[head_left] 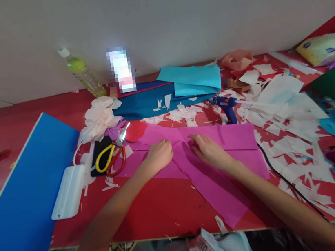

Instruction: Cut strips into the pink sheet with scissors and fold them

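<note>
The left hand point(159, 155) rests on the large sheet of magenta tissue paper point(222, 167) with its fingers curled down, the fingertips pressing the paper flat against the table; it presses and does not pinch, and nothing is lifted. The right hand point(209, 149) lies just beside it on the same sheet, palm down, fingers half bent, also pressing. Between the two hands runs a fold or crease of the paper, and both sets of fingertips point toward it from either side.

The sheet lies spread on the red table top point(154, 209) directly under both hands. Its long axis goes left to right across the person's front, and one corner hangs down toward the near table edge on the right side. The bigger part of the sheet extends to the right, so the right hand is nearer to most of it, while the left hand is nearer to the short left end.

Left of the left hand, near but not touching it, lie scissors with yellow and red handles point(114, 155) on a dark flat object, beside a white paper flower point(100, 116). A blue board point(26, 201) covers the left side of the table. Behind the sheet there are a blue glue gun point(227, 107), folded turquoise paper point(192, 80), and many white paper scraps point(280, 114) scattered to the right
</note>
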Available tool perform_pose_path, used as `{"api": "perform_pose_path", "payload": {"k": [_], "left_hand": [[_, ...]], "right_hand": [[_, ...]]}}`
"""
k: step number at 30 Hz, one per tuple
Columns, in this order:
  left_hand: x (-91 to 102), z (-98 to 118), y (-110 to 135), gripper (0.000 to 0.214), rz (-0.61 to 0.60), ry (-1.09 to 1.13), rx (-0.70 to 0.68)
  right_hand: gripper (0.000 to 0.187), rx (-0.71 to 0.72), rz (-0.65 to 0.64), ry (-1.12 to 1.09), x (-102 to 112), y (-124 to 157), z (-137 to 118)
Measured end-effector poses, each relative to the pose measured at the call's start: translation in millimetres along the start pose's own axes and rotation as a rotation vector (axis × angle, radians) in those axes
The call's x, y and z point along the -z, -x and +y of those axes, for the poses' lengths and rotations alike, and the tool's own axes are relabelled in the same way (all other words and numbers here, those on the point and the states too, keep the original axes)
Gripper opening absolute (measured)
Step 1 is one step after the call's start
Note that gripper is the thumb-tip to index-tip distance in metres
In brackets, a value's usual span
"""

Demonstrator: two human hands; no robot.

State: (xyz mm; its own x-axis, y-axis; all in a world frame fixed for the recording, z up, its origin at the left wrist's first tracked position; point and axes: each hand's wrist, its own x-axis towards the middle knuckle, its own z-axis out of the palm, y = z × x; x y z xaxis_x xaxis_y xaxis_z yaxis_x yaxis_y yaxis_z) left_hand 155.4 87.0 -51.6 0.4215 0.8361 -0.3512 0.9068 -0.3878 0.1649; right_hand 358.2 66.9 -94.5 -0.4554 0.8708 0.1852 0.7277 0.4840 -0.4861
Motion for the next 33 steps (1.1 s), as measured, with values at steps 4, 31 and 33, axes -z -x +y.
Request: {"api": "perform_pose_path", "payload": {"k": [4,31,33], "left_hand": [[7.0,-1.0,2.7,0.019,-0.026,0.027,-0.007],[-21.7,-22.6,1.2,0.027,-0.117,0.921,0.028],[-22.4,-21.1,3.1,0.026,-0.079,0.884,0.011]], "right_hand": [[0.028,-0.020,0.021,-0.029,-3.3,-0.6,0.7],[0.023,-0.056,0.021,0.210,-9.4,7.8,-1.5],[0.022,-0.054,0.038,0.149,-8.9,8.3,0.5]]}}
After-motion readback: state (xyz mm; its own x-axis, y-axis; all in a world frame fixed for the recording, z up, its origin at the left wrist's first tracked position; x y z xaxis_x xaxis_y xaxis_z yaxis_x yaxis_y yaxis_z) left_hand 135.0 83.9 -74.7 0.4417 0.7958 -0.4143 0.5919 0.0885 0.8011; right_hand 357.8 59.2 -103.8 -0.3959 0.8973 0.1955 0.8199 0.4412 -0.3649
